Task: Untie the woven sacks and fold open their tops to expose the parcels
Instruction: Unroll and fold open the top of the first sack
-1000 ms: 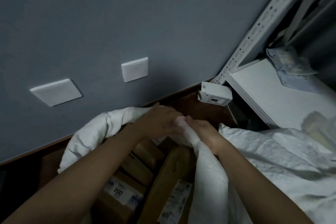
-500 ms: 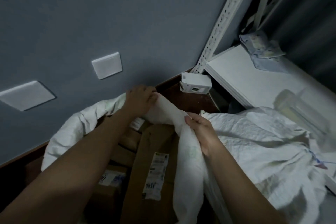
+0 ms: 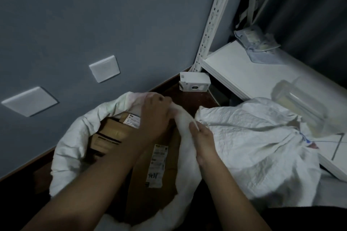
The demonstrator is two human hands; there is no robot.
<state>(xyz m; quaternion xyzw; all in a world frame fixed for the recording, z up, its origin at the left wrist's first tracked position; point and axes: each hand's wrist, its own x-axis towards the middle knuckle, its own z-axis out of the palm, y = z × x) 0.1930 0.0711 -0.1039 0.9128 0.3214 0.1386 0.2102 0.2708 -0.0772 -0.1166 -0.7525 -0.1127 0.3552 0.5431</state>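
The open white woven sack [image 3: 75, 146] sits on the dark floor against the foot of the grey-blue wall [image 3: 93, 15]. Its top is rolled outward into a thick collar along the wall side and near side. Compared with a second ago, the far-right stretch of rim, then bunched between both hands, is now spread apart, so the mouth gapes wider.

The second white woven sack [image 3: 253, 148] lies just to the right, touching the first. Its neck looks gathered at the right, beside the corner of the white shelf board [image 3: 244, 73]. I judge it not yet untied, though the tie is too blurred to confirm.

Brown cardboard parcels [image 3: 110, 133] now show plainly inside the open sack. The long carton with the white shipping label [image 3: 157, 165] is more exposed than half a second ago. Judgement: first sack nearly done; only the right rim remains to be turned down.

My left hand [image 3: 154, 116] grips the far rim of the sack, fingers curled over the cloth. My right hand [image 3: 202, 140] pinches the right rim lower down, thumb on top. The hands, together a second ago, are now apart along the rim.

A small white cardboard box [image 3: 195, 82] stands on the floor at the shelf's corner post, clear of both sacks.
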